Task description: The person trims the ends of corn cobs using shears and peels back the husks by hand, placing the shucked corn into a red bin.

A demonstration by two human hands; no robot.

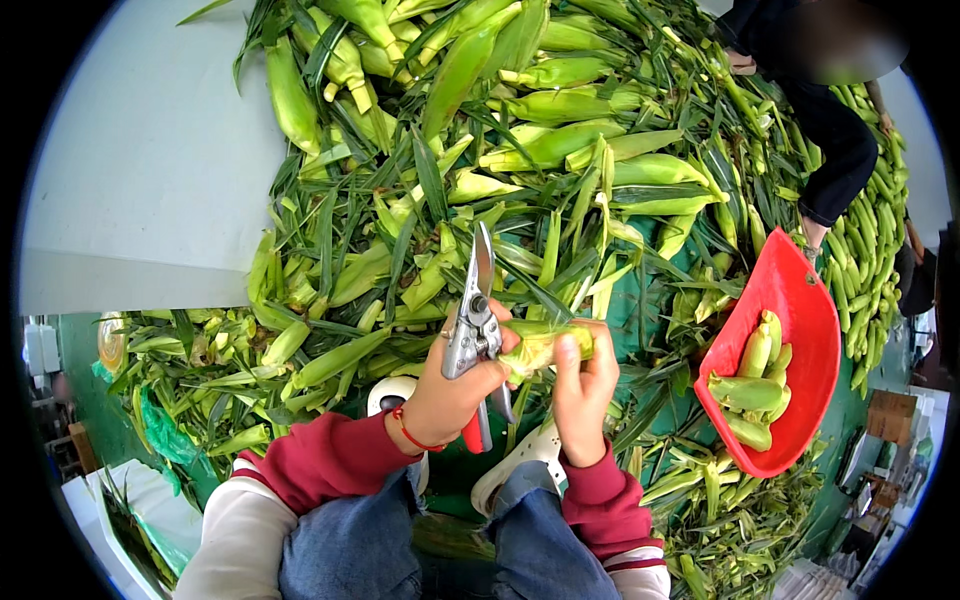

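Note:
My left hand (442, 382) holds a pair of pruning shears (480, 330) with grey-and-red handles, blades pointing up and away from me. Its fingers also touch the near end of an ear of corn (544, 349) partly wrapped in green husk. My right hand (589, 375) grips the other end of this ear, thumb on top. Both hands are above my knees and white clogs (521, 465). Beyond them lies a broad heap of unhusked corn ears (555, 142) and loose green leaves.
A red plastic scoop-shaped basket (814, 367) at the right holds several trimmed ears (746, 394). Another person (832, 142) sits behind it, beside a long pile of corn (862, 247). A pale panel (150, 157) stands at the left. Husk scraps (742, 525) cover the floor at the lower right.

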